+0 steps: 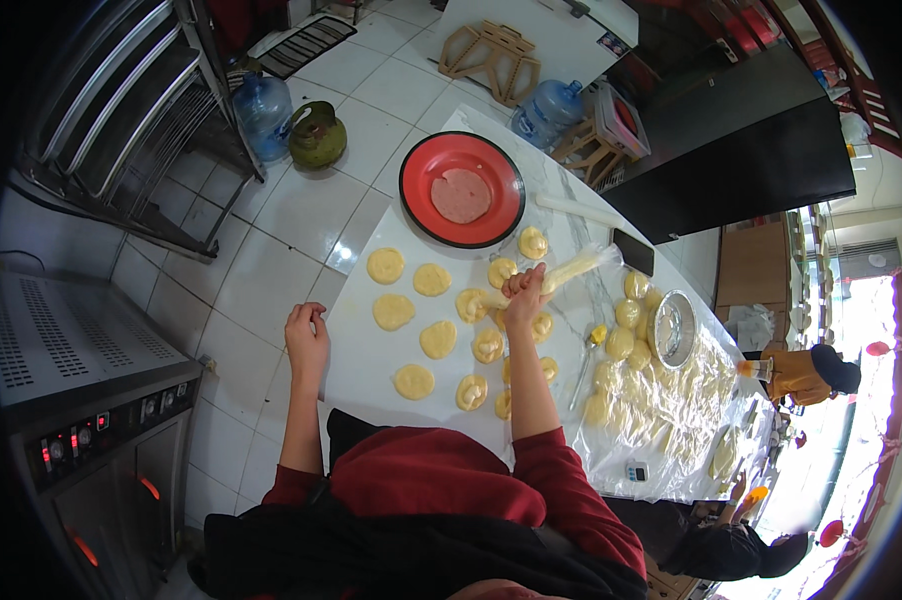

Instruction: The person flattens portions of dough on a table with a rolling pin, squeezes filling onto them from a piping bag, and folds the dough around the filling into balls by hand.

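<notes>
My right hand [523,292] is closed around a clear plastic piping bag [576,265] with pale yellow filling. The bag's narrow end points left, over a dough round with filling [470,306]. My left hand [307,328] hangs just off the table's left edge, fingers curled in loosely, nothing seen in them. Several flat bare dough rounds [437,339] lie in the left rows. Nearer my right arm, other rounds carry a swirl of filling [472,392]; my forearm hides some of them.
A red black-rimmed basin [491,165] holding a pink disc stands at the table's far end. Right are a white rolling pin [577,211], dark phone [633,252], metal bowl [674,330] and plastic-covered dough balls [621,345]. An oven [101,385] stands left; two people work beyond the right.
</notes>
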A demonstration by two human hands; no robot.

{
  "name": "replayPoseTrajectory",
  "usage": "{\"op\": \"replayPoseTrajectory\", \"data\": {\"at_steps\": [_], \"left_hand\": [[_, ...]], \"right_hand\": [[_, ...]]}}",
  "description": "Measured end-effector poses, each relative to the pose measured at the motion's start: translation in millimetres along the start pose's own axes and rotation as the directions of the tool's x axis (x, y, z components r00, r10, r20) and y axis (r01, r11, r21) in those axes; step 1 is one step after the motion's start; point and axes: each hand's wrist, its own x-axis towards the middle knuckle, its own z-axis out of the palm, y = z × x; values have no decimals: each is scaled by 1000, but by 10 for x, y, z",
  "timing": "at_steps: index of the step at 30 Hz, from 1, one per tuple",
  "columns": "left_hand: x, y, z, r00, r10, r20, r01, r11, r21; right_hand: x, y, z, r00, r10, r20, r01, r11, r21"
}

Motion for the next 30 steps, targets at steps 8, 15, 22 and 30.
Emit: {"op": "replayPoseTrajectory", "data": {"at_steps": [8,15,22,30], "left_hand": [[-21,57,-7,1000,8,-8,-8,1000,5],[-30,89,-21,998,-63,26,63,998,22],[-27,157,-42,993,-110,34,111,994,-21],[-40,168,-63,992,-121,27,120,993,16]], "right_hand": [[57,-730,-17,911,246,331,-310,938,156],[-125,-748,414,785,191,589,-456,823,339],[-40,119,595,901,119,417,-104,993,-59],[-125,355,703,920,123,371,-98,992,-85]]}}
